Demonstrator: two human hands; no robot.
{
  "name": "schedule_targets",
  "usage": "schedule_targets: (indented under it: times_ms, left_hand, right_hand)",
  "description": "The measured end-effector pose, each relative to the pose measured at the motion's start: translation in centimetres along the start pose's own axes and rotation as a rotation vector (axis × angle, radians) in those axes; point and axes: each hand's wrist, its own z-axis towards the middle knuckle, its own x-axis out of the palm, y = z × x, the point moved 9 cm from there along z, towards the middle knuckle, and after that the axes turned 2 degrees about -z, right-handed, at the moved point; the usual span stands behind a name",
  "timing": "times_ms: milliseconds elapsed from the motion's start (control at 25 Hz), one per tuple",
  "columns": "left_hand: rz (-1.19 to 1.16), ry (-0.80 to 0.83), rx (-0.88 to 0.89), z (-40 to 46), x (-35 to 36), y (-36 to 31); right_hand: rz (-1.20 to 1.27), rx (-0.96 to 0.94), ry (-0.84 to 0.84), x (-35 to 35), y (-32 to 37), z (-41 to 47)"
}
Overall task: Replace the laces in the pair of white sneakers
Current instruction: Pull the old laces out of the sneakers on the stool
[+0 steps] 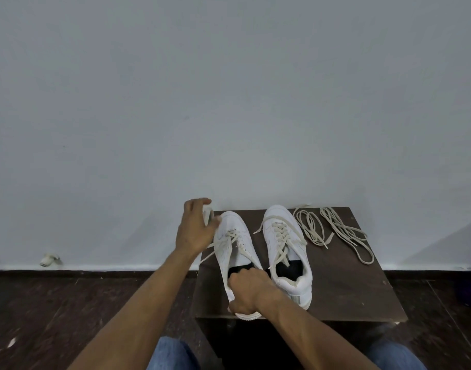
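Note:
Two white sneakers stand side by side on a small dark wooden table (344,284), toes toward the wall. The left sneaker (233,236) and the right sneaker (282,236) both carry loosened cream laces. My right hand (251,291) grips the heel collar of the left sneaker, fingers curled into its opening. My left hand (195,228) hovers by the left sneaker's toe at the table's far left corner, fingers spread and loosely bent; whether it touches the shoe is unclear. Two loose spare laces, one (310,227) nearer the shoes and another (348,233) further right, lie coiled on the table.
A pale wall rises just behind the table. Dark wooden floor surrounds it. A small white lump (48,259) sits at the skirting on the left. My knees in blue jeans (173,355) are at the bottom, close to the table's front edge.

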Motion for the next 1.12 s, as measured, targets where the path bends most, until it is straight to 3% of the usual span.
schedule_targets:
  times_ms: [80,240,360,440,520,600,720,840,920,1000,1040,1120]
  left_hand:
    - [0.177,0.038,0.019,-2.1,1.6,0.4]
    - [0.205,0.206,-0.192,-5.6,5.0,2.9]
    - [0.248,0.147,-0.193,-6.2,5.1,3.4]
    - [0.242,0.099,-0.199,-6.2,4.8,3.7]
    - [0.224,0.089,-0.229,-6.1,4.6,4.0]
    - [0.192,0.087,-0.262,-6.1,4.6,4.3]
    - [0.153,0.067,-0.304,-6.4,4.5,4.7]
    - [0.157,0.048,-0.299,-6.6,4.5,4.7]
    - [0.167,0.044,-0.299,-6.5,4.3,4.6]
    - [0.176,0.045,-0.302,-6.4,4.5,4.7]
    - [0.178,0.046,-0.301,-6.5,4.5,4.6]
    - [0.186,0.047,-0.292,-6.5,4.6,4.4]
  right_hand:
    - [0.004,-0.012,0.002,0.0,0.0,0.0]
    - [0.085,-0.073,0.031,0.0,-0.1,-0.1]
    - [0.207,-0.151,0.04,-1.1,-0.5,-0.9]
    - [0.346,-0.149,-0.092,-4.2,-1.5,-0.9]
    - [0.416,-0.063,-0.327,-7.7,-3.5,0.5]
    - [0.326,0.059,-0.419,-9.1,-5.0,2.7]
    - [0.046,0.152,-0.265,-6.6,-4.4,6.1]
    - [-0.051,0.158,-0.328,-5.8,-4.0,6.7]
    - [0.277,0.321,-0.452,-6.5,-7.2,6.4]
    - [0.938,0.598,-0.518,-5.4,-12.1,5.3]
    - [1.135,0.673,-0.532,-4.7,-13.6,4.8]
    - [0.942,0.591,-0.511,-5.9,-14.6,4.7]
